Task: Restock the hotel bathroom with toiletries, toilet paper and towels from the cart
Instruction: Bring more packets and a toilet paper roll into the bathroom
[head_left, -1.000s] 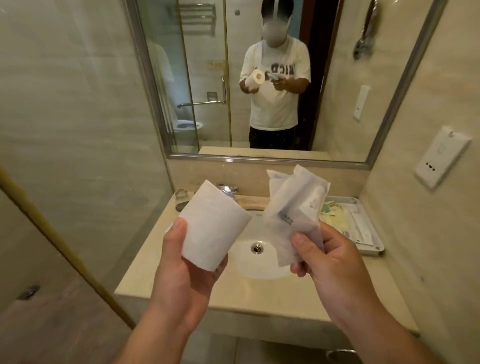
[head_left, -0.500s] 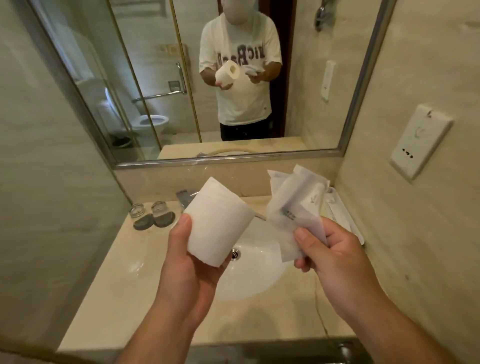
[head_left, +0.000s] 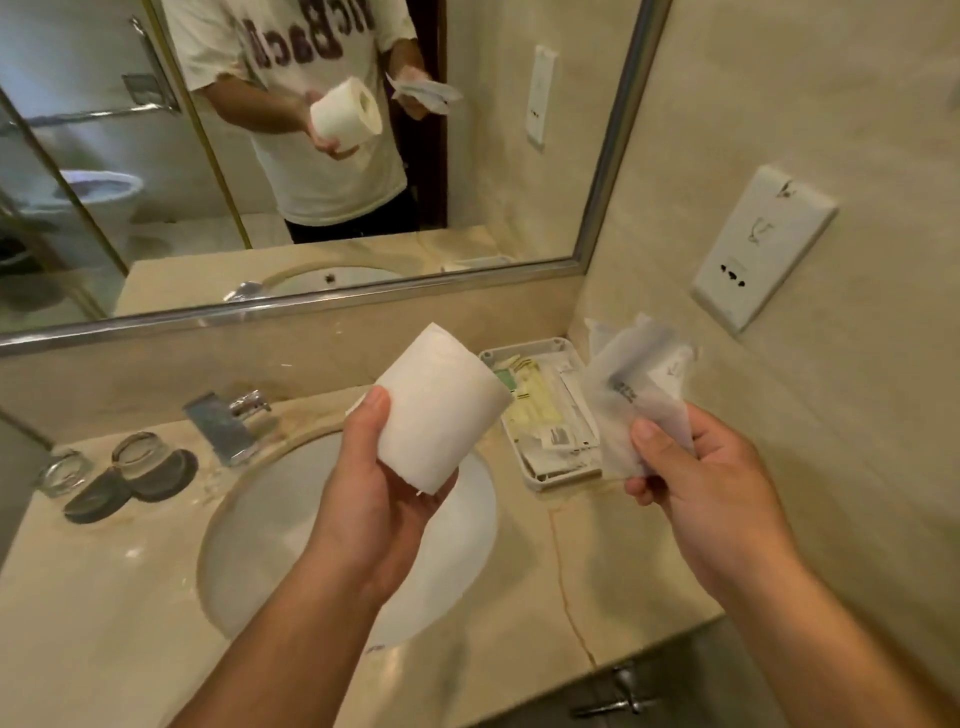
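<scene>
Beige marble table (head_left: 104, 597) below a wide silver-framed mirror (head_left: 519, 208), cream stone walls around. Far left on the table: two clear glass tumblers (head_left: 140, 454), close together, with dark round coasters (head_left: 98, 501) just beside them toward the near edge. Next, a chrome tap (head_left: 228, 426) at the back rim of a white oval sink basin (head_left: 270, 519) sunk into the stone.

Over the basin, left hand (head_left: 374, 509), up clear of the table. Grips a white toilet paper roll (head_left: 441, 405), thumb laid up the near side, fingers curled beneath and round the far side. Holds it tilted, far end higher, above the basin's back right rim and touching nothing else. Shows its hollow core only in the mirror.

Right of the roll, near the back corner, a white rectangular plastic tray (head_left: 550, 484) with rounded corners. Holds flat packets (head_left: 535, 410) in yellow, green and white, print too small to read.

Farther right, right hand (head_left: 717, 493), above the table just beside the tray. Pinches a bunch of translucent white sachets (head_left: 639, 384) between thumb and curled fingers, thumb pressed flat on the near face. Fans upward over the tray's right edge, dark print blurred.

On the right-hand wall, well above, a white rectangular socket plate (head_left: 763, 249).
</scene>
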